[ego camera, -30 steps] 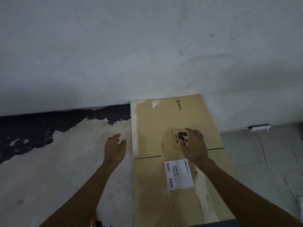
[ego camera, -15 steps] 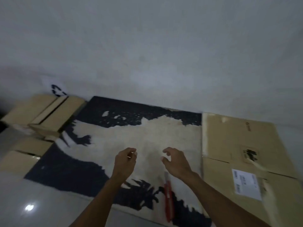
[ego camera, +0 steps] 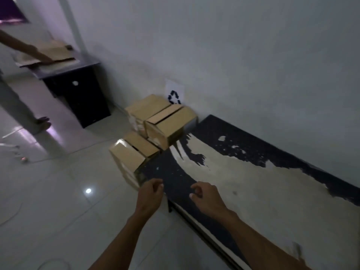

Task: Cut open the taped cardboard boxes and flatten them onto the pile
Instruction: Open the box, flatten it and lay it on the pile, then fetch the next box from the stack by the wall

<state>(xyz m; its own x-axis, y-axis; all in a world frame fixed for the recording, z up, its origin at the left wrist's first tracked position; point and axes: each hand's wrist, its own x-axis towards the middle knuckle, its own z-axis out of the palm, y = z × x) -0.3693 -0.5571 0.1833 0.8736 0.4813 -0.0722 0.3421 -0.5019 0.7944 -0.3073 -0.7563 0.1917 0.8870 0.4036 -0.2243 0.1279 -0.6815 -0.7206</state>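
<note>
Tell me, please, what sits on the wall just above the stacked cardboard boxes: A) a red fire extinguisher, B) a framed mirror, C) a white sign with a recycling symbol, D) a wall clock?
C: a white sign with a dark recycling symbol hangs right behind the cardboard boxes.

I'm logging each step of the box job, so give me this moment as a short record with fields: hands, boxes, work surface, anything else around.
left hand: fingers loosely curled, holds nothing, near the table's left end
right hand: fingers loosely curled, holds nothing, above the table
cardboard boxes: several stacked against the wall at the table's left end, not flattened
low table: dark top, much of the coating peeled pale
recycling sign: on the wall behind the boxes
second person: top left, an arm on cardboard lying on a dark cabinet
</note>
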